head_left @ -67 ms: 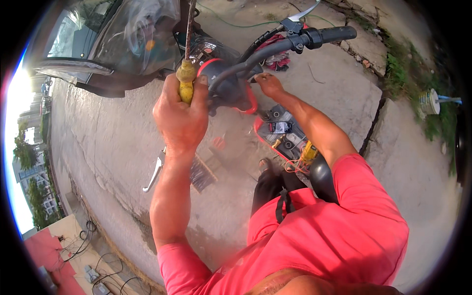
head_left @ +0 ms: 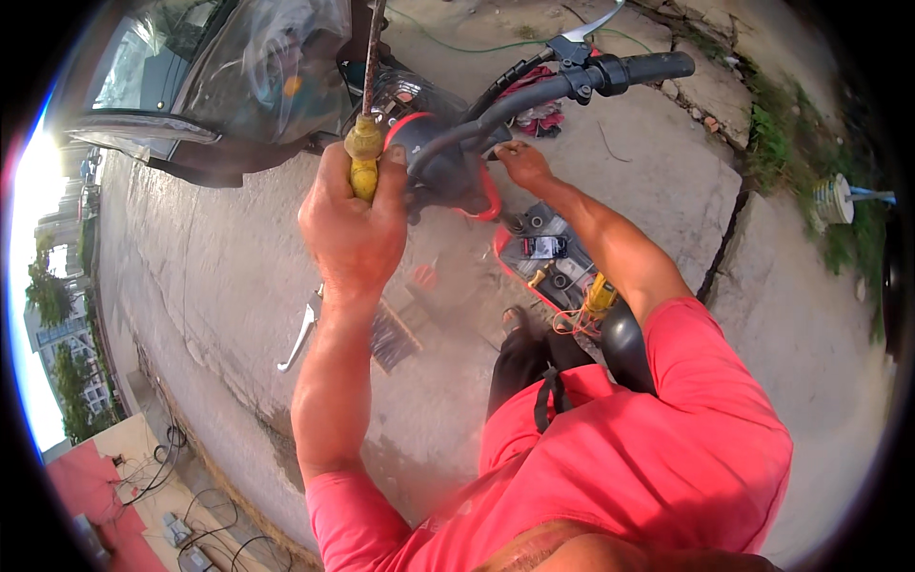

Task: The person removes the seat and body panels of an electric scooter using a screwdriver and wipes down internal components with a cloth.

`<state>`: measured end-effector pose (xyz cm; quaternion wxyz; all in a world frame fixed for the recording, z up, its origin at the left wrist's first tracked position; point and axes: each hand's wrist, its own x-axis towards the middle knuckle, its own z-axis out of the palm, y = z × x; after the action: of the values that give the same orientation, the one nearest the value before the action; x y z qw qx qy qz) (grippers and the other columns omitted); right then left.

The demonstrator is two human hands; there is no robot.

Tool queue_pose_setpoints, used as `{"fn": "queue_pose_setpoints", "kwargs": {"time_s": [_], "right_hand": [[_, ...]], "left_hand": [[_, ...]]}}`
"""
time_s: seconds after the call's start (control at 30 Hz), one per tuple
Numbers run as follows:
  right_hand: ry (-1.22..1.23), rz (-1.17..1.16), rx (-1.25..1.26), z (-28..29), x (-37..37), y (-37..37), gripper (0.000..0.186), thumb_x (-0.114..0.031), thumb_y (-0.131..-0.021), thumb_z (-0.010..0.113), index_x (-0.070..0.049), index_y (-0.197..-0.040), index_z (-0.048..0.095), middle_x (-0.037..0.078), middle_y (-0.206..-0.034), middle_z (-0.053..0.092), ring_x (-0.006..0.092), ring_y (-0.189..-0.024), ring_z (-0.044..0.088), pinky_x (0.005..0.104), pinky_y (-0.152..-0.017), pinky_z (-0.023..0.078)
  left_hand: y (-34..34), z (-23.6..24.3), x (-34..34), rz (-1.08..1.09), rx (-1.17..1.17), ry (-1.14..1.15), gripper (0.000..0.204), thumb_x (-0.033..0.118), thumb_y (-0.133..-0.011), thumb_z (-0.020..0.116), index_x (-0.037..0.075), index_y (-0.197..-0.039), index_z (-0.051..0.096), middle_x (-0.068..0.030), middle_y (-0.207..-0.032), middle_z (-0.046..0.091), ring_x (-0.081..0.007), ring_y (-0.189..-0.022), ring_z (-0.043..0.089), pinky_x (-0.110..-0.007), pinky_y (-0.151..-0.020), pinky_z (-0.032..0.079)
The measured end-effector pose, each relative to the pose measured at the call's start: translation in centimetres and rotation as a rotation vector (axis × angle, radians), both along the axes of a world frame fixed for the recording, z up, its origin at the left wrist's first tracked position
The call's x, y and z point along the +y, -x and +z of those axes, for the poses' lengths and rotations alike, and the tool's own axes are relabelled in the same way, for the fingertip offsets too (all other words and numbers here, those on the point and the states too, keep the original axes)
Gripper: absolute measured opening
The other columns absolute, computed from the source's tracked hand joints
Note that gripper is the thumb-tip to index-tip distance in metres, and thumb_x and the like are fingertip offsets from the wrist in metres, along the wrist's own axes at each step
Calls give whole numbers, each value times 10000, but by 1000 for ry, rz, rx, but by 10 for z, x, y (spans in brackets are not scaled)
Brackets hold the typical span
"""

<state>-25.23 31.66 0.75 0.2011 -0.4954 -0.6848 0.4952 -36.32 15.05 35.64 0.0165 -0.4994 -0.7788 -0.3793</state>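
Observation:
My left hand is wrapped round the yellow handle of a screwdriver, whose long rusty shaft points up and away. Just right of that hand is the black front cover of a scooter, trimmed in red. On the cover's right side, my right hand has its fingers curled together at the edge; what they pinch is too small to make out. Above it runs the black handlebar with a rubber grip and a silver brake lever. Another silver lever shows below my left wrist.
The scooter's footboard carries loose parts, a yellow tool and thin wires. A vehicle under clear plastic sheeting stands at the far left. A pink cloth lies on the cracked concrete. A white bucket stands by the grass.
My left hand and the screwdriver have shifted very slightly to the right. My right hand stays at the cover's edge.

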Motion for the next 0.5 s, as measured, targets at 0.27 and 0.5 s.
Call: {"fn": "queue_pose_setpoints", "kwargs": {"time_s": [0.27, 0.5], "right_hand": [[-67, 167, -113, -10, 16, 2, 450, -494, -935, 541, -104, -1068, 721, 144, -1110, 690, 327, -1059, 643, 423, -918, 483], [62, 104, -180, 6, 14, 1, 496, -506, -920, 553, -69, -1099, 704, 161, -1174, 661, 324, -1117, 616, 414, -949, 473]], "left_hand": [[2, -2, -2, -43, 91, -11, 244, 220, -841, 739, 51, -846, 563, -158, -707, 594, -383, -633, 579, -416, -584, 470], [-2, 1, 0, -36, 38, 13, 237, 212, -842, 735, 48, -849, 564, -167, -723, 604, -390, -648, 581, -413, -599, 472]]}}
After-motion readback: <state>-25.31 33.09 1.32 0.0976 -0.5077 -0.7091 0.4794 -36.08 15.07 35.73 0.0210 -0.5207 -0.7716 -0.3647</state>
